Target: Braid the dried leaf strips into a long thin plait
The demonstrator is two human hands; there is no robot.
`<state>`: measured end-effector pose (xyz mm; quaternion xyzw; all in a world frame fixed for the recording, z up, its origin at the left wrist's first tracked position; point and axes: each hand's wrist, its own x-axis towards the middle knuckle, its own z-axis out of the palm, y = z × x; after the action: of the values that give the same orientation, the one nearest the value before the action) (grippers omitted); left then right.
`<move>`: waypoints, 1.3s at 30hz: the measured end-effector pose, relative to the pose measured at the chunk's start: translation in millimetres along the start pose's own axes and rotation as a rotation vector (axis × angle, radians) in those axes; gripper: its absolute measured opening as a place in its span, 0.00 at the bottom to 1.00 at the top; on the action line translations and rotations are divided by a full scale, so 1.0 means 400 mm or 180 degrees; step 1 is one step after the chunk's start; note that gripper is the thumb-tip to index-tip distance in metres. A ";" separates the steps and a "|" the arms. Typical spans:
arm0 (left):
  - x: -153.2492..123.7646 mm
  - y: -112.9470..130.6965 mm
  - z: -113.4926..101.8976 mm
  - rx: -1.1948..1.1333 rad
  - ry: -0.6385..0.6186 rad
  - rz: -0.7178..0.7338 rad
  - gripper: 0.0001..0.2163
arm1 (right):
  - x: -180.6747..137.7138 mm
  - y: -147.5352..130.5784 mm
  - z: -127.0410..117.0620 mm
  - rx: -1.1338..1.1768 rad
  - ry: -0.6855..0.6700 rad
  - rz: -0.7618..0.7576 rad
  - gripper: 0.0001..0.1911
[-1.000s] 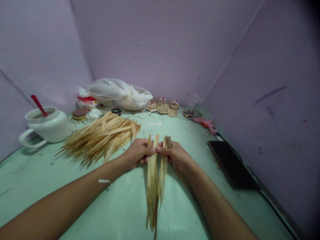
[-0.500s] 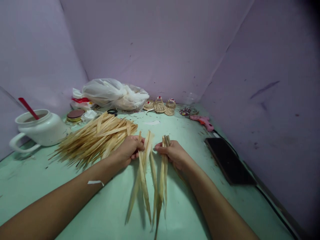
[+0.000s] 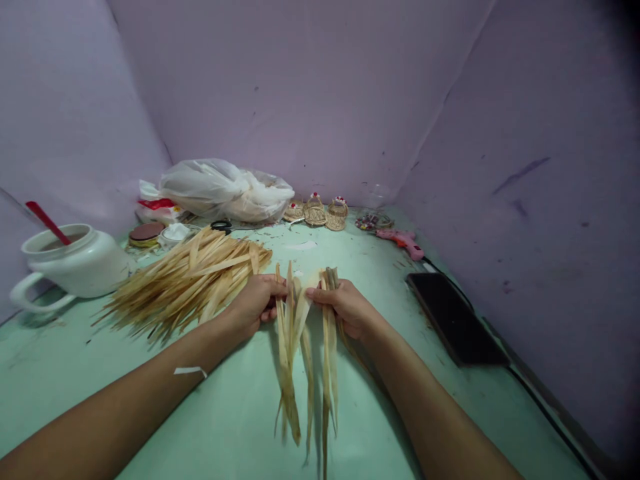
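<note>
Left of the pile of dried strips (image 3: 185,287), a white mug (image 3: 103,267) holds brown liquid (image 3: 53,245) and a red stick (image 3: 45,220); behind the pile, a plastic bag (image 3: 215,187) bulges. Right of it, green tabletop (image 3: 370,420) stretches toward a purple wall (image 3: 565,220) as the left hand (image 3: 263,300) pinches loose strips (image 3: 286,373) and the right hand (image 3: 345,305), fingers closed, grips more strips (image 3: 326,347).

The strips (image 3: 289,390) look dry and fibrous, the mug (image 3: 95,267) smooth and glossy, the bag (image 3: 210,189) thin, filmy plastic.
</note>
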<state>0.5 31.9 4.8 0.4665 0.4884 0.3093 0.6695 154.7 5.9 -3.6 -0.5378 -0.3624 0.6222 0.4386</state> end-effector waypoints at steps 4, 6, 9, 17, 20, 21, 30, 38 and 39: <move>0.000 -0.005 0.003 -0.0005 -0.0135 -0.0006 0.04 | -0.012 -0.002 0.011 0.0161 -0.0244 0.0070 0.11; -0.003 -0.004 0.006 0.0015 -0.0197 0.0004 0.04 | -0.018 -0.002 0.018 0.0250 -0.0375 0.0025 0.12; -0.014 0.003 0.010 0.0171 -0.0297 0.0129 0.06 | -0.023 -0.001 0.022 0.0126 -0.0458 -0.0090 0.11; -0.008 0.004 0.006 0.0473 0.0352 0.0276 0.05 | -0.007 0.001 0.006 -0.0888 -0.0038 -0.0389 0.12; 0.000 0.003 -0.002 0.0485 0.0678 0.0170 0.05 | -0.001 0.011 0.009 -0.1962 0.0581 -0.0603 0.14; 0.001 0.004 -0.003 0.0493 0.0654 0.0127 0.05 | -0.002 0.015 0.013 -0.2291 0.0625 -0.0633 0.14; 0.000 0.003 -0.002 0.0471 0.0516 0.0014 0.06 | -0.015 0.032 0.030 -0.3153 0.0483 -0.0893 0.06; 0.001 -0.002 0.000 0.0560 0.0517 0.0081 0.04 | -0.030 0.039 0.050 -0.3045 0.0601 -0.0988 0.09; 0.001 -0.002 0.000 0.0598 0.0524 0.0080 0.03 | -0.029 0.039 0.051 -0.3006 0.0596 -0.1005 0.08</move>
<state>0.3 31.9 3.9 0.5063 0.5627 0.3078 0.5764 132.7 -10.0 -10.9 -0.6696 -0.6402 0.2656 0.2668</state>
